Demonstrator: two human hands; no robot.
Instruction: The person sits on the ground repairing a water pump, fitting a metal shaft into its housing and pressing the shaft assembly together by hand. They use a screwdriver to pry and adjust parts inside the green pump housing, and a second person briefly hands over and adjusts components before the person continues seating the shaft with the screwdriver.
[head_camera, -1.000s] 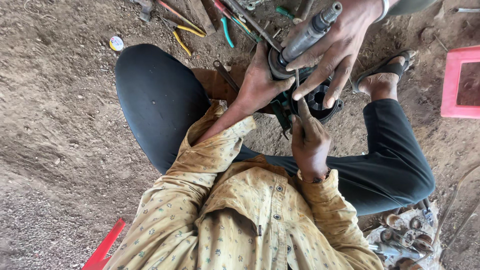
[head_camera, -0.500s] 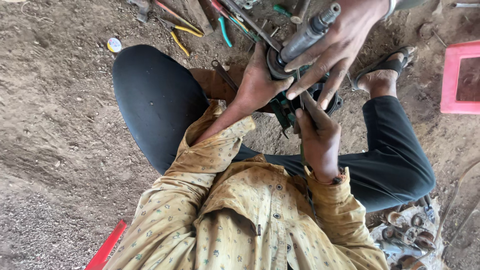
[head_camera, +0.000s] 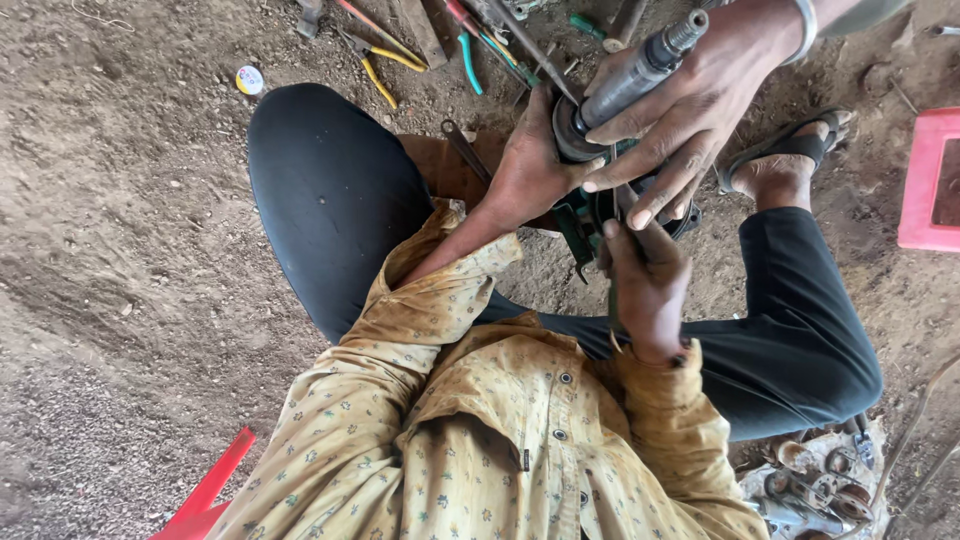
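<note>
Ground of bare brown dirt (head_camera: 130, 300) carries the seated person's black-trousered crossed legs (head_camera: 330, 200), which cradle a dark green-and-black metal machine part (head_camera: 580, 215) low and steady. Above the part, another person's hand (head_camera: 700, 110) grips a grey cylindrical shaft (head_camera: 625, 85) upright. Left hand (head_camera: 530, 170) presses the part's side, bracing it. Right hand (head_camera: 645, 285), just below the part, is clenched around a thin tool, barely visible. Yellow-handled pliers (head_camera: 385, 70) lie beyond.

My left hand (head_camera: 530, 165) reaches forward on a straight arm, fingers curled closed. My right hand (head_camera: 645, 285) sits nearer, wrist bent, fist clenched, forefinger pointing up.
</note>
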